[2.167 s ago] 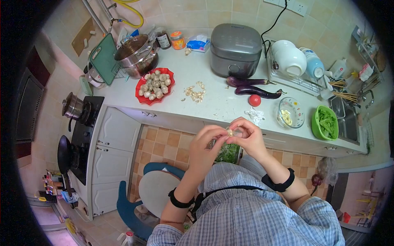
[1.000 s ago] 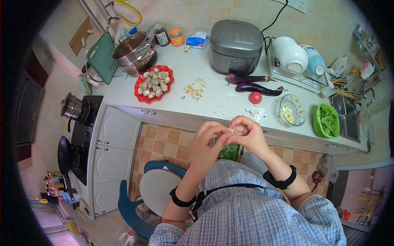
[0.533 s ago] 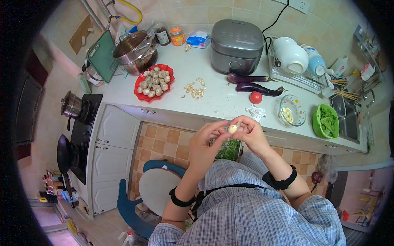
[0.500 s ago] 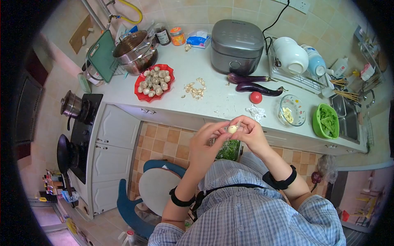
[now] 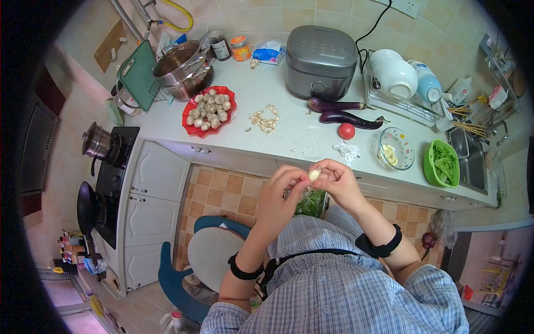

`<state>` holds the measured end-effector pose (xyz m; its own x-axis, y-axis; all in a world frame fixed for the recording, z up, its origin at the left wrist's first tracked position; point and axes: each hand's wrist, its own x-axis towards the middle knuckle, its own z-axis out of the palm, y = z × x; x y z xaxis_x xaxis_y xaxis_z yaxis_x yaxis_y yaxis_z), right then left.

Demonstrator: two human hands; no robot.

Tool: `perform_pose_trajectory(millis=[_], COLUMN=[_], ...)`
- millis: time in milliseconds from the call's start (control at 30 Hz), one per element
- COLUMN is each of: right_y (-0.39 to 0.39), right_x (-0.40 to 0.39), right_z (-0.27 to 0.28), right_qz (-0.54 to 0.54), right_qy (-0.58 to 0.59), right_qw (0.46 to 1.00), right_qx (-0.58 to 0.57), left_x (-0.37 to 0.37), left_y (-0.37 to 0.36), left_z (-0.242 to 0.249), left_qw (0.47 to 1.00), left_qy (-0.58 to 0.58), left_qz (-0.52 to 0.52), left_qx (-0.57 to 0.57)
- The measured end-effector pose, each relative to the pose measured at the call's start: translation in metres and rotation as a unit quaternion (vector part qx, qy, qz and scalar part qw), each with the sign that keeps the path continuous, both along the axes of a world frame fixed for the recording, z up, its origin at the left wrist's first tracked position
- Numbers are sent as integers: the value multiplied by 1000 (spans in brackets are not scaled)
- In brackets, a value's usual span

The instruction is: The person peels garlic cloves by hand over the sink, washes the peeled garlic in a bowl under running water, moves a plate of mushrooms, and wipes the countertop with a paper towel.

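Observation:
A pale garlic clove (image 5: 314, 175) is pinched between the fingertips of my right hand (image 5: 337, 182), in front of the counter edge. The fingertips of my left hand (image 5: 282, 191) are closed against the clove's left side. Below both hands is a container of green leaves (image 5: 310, 204), partly hidden by them. On the counter (image 5: 233, 133) beyond lie loose garlic cloves (image 5: 265, 119) and a small heap of white peelings (image 5: 346, 152). Pale peeled cloves (image 5: 389, 155) lie in a glass bowl (image 5: 410, 146).
A red plate (image 5: 187, 128) holds pale round pieces. Behind stand a lidded pot (image 5: 186, 75) and a rice cooker (image 5: 321, 64). Two eggplants (image 5: 350, 119), a tomato (image 5: 346, 131) and a green basket (image 5: 439, 179) are on the right. A blue chair (image 5: 172, 289) stands lower left.
Both hands have shifted slightly around the clove. My left fingers have closed in nearer to it, and more of its pale surface shows.

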<state>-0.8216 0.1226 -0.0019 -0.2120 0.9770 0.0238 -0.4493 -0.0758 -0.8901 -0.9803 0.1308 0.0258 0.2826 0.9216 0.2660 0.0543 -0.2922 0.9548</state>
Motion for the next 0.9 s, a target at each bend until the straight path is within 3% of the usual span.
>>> perform_pose_trajectory(millis=[433, 700, 767, 900], right_y=[0, 0, -1, -1], right_x=[6, 2, -2, -4], right_z=[4, 11, 15, 17], right_qz=[-16, -46, -59, -65], right_qy=[128, 126, 128, 85], right_qw=[988, 982, 981, 985], right_qx=[-90, -135, -136, -139], left_x=[0, 10, 11, 11], left_y=[-4, -4, -6, -6], left_z=[-4, -3, 0, -3], left_qw=[999, 996, 991, 992], left_qy=[42, 35, 96, 87], left_qz=[-5, 66, 89, 95], left_qx=[14, -49, 9, 14])
